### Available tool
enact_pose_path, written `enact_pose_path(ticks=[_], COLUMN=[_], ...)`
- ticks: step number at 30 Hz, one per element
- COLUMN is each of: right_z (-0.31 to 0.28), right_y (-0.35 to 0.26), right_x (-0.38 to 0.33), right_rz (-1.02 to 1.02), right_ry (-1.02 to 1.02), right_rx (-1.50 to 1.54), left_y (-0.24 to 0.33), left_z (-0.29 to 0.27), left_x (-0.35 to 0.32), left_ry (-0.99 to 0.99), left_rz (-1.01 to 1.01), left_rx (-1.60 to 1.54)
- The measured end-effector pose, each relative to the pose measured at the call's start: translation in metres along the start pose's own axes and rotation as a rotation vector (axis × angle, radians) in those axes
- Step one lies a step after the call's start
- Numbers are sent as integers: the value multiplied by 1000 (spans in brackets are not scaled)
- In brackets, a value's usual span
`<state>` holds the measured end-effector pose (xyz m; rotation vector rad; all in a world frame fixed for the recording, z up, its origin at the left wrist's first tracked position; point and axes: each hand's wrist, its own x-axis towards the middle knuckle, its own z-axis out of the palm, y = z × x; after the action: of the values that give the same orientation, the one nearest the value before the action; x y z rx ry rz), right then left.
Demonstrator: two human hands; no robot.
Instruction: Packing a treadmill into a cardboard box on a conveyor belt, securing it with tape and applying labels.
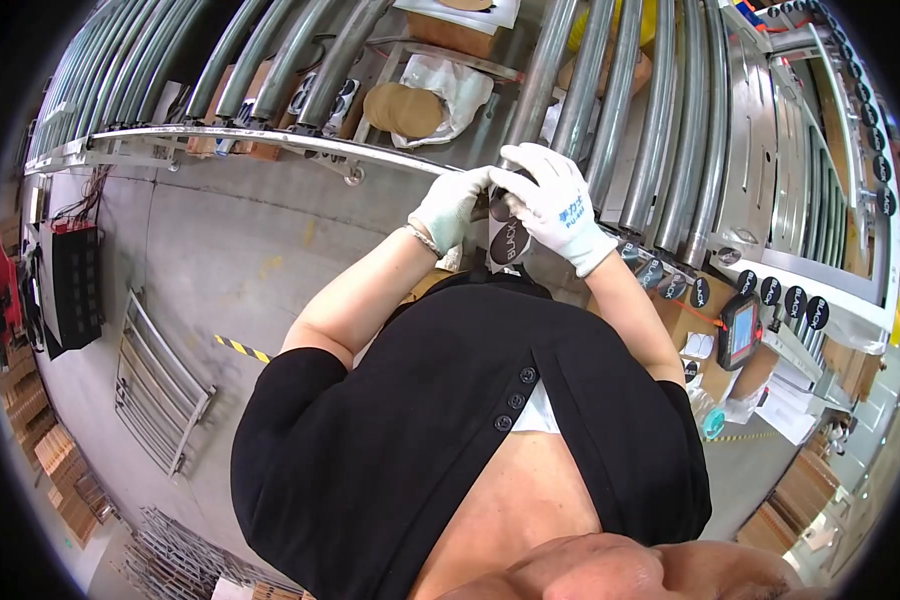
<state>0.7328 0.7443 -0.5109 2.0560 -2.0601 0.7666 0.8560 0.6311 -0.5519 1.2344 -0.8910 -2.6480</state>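
Note:
My left hand (451, 208) and my right hand (558, 208), both in white gloves, meet at the front edge of the roller conveyor. Between them hangs a strip of round black labels (508, 243) on pale backing. The fingers of both hands are pinched together at the strip's upper end. Exactly where each fingertip grips is partly hidden by the gloves. More round black labels (796, 301) line the conveyor's side rail at the right.
Steel conveyor rollers (635, 130) span the far side. Under them lie brown discs (404, 108) on white wrapping. A handheld device with a screen (741, 331) is at the right. A roller frame (159, 385) and a black crate (74, 287) stand on the left floor.

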Motion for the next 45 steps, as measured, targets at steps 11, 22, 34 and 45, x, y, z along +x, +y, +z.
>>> enact_pose_path(ticks=[11, 22, 34, 45], right_z=[-2, 44, 127, 127], right_y=[-2, 6, -11, -18], right_x=[-8, -94, -97, -97], right_rz=[-81, 1353, 2056, 2230], right_ry=[37, 407, 303, 211], right_rx=[44, 1436, 1503, 1415], left_y=[-15, 23, 23, 32], left_z=[-16, -109, -105, -67], left_x=[18, 36, 27, 13], left_ry=[-30, 367, 327, 174], left_rz=[5, 249, 203, 57], left_rx=[-5, -193, -256, -344])
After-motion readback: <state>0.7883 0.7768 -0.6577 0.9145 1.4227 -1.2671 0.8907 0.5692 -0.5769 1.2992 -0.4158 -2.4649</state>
